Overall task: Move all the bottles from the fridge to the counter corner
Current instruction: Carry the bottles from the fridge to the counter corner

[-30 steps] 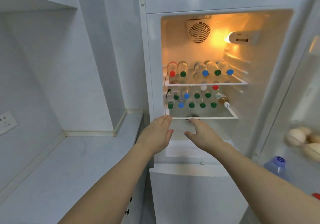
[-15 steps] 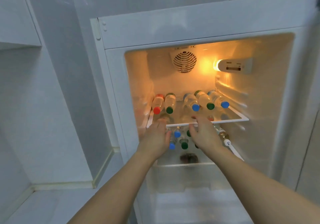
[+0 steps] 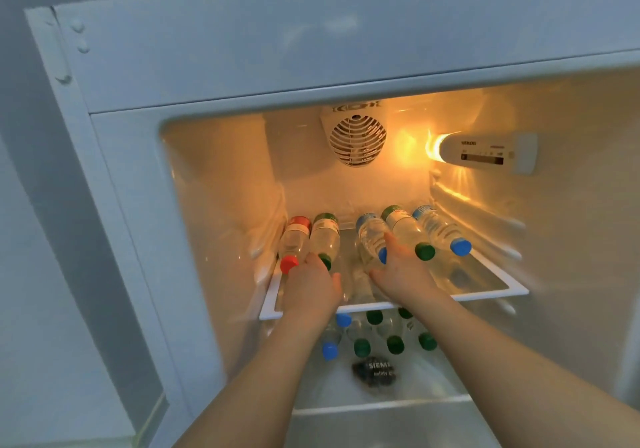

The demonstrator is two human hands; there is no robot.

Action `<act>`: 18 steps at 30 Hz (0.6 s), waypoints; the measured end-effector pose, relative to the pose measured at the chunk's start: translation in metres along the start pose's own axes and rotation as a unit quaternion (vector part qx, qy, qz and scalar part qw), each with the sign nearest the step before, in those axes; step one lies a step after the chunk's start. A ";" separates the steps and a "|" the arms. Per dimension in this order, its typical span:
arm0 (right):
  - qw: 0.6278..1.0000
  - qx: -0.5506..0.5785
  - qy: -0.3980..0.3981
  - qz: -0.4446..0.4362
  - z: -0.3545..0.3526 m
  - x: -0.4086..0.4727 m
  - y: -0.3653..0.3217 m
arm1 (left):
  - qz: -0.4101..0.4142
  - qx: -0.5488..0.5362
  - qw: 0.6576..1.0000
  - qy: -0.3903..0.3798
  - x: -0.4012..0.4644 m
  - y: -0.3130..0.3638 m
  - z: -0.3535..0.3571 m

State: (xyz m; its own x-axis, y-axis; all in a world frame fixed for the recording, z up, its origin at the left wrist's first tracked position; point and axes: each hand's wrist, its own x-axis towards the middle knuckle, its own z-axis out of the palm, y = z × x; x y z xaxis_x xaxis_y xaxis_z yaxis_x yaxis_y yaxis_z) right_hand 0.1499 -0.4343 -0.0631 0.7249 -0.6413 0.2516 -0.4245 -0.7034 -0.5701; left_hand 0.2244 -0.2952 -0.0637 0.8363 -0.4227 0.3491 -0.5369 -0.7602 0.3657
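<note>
Several clear bottles lie on their sides on the fridge's upper glass shelf (image 3: 485,296), caps toward me: a red-capped bottle (image 3: 294,240), a green-capped bottle (image 3: 325,234), a blue-capped bottle (image 3: 371,236), a second green-capped bottle (image 3: 405,228) and a second blue-capped bottle (image 3: 439,229). My left hand (image 3: 311,290) reaches over the shelf rim, fingertips at the first green cap. My right hand (image 3: 403,271) lies at the neck of the middle blue-capped bottle, its cap between thumb and straight fingers. More bottles (image 3: 362,346) lie on the lower shelf under my forearms.
The fridge interior is lit by a lamp beside the control box (image 3: 488,153) on the right wall. A fan grille (image 3: 357,139) sits on the back wall. The fridge's top frame (image 3: 311,42) hangs overhead. A white wall is at left.
Both hands rose from below the lower shelf to the upper shelf and went in among the bottles. The view moved closer to the fridge; the counter dropped out of sight.
</note>
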 end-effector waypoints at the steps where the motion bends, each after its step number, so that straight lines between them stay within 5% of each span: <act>1: 1.000 0.000 -0.007 0.005 0.002 0.006 0.000 | 0.004 0.027 1.000 0.015 0.004 0.001 0.003; 8: 0.997 -0.055 0.055 -0.028 0.014 0.031 0.006 | 0.025 0.173 0.980 0.097 0.020 0.011 0.010; 18: 0.991 -0.088 0.091 -0.048 0.020 0.034 0.009 | 0.033 0.167 0.979 0.115 0.023 0.011 0.012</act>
State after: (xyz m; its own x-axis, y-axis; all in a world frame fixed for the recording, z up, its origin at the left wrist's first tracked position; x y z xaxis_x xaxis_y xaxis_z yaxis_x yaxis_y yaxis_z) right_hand 0.1816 -0.4561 -0.0747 0.6633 -0.6018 0.4447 -0.4579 -0.7965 -0.3949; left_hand 0.2387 -0.3193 -0.0625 0.7337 -0.3829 0.5614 -0.4904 -0.8702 0.0474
